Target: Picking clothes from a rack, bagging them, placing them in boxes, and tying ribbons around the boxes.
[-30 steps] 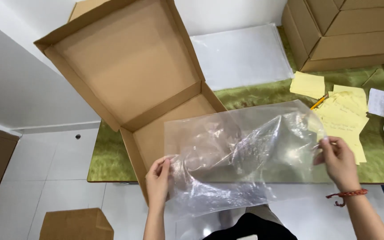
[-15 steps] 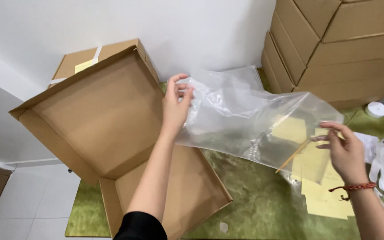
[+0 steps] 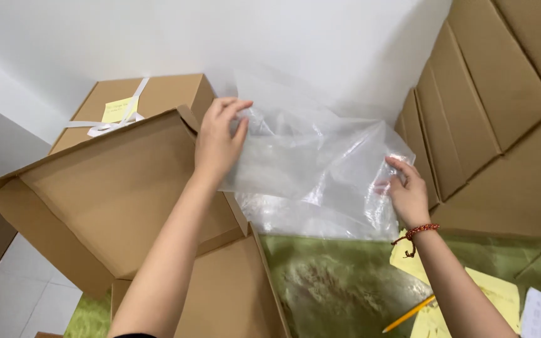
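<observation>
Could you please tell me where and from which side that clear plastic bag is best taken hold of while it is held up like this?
Probably by its two upper side edges, one hand from each side, as now: the left hand pinches the left edge of the clear plastic bag and the right hand the right edge. The film is limp and crumpled, so a grip on the spread edges keeps it flat above the green mat.

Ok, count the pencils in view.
1. A yellow pencil lies on the green mat at lower right, beside the yellow paper notes, partly crossed by the right forearm. Others may be hidden.
</observation>
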